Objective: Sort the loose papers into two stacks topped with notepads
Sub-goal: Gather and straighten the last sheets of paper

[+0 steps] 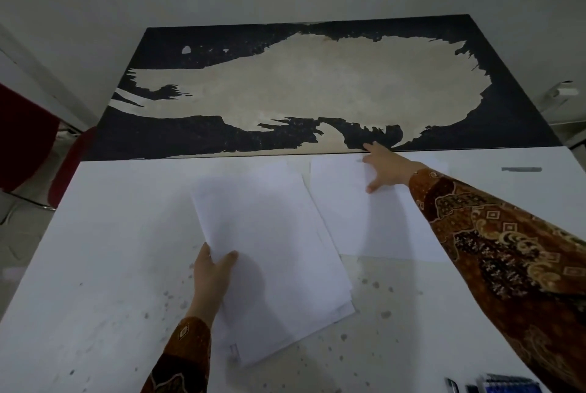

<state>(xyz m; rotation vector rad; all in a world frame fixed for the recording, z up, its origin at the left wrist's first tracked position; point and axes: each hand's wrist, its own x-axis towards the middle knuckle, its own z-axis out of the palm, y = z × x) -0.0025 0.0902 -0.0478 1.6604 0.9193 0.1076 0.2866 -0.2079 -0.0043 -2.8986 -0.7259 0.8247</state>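
A thick pile of white papers (272, 250) lies fanned across the middle of the white table (104, 266). My left hand (212, 275) grips the pile's near left edge, thumb on top. More white sheets (345, 212) lie to the right, reaching the table's far edge. My right hand (385, 166) rests flat on these sheets near their far end, fingers spread, holding nothing. A blue spiral notepad (507, 384) shows at the bottom right edge, partly cut off by the frame.
A second table with a worn black and beige top (301, 91) butts against the far edge. A red chair (28, 145) stands at the left. A dark pen-like object (521, 169) lies at the far right. Small dark items (452, 386) sit beside the notepad.
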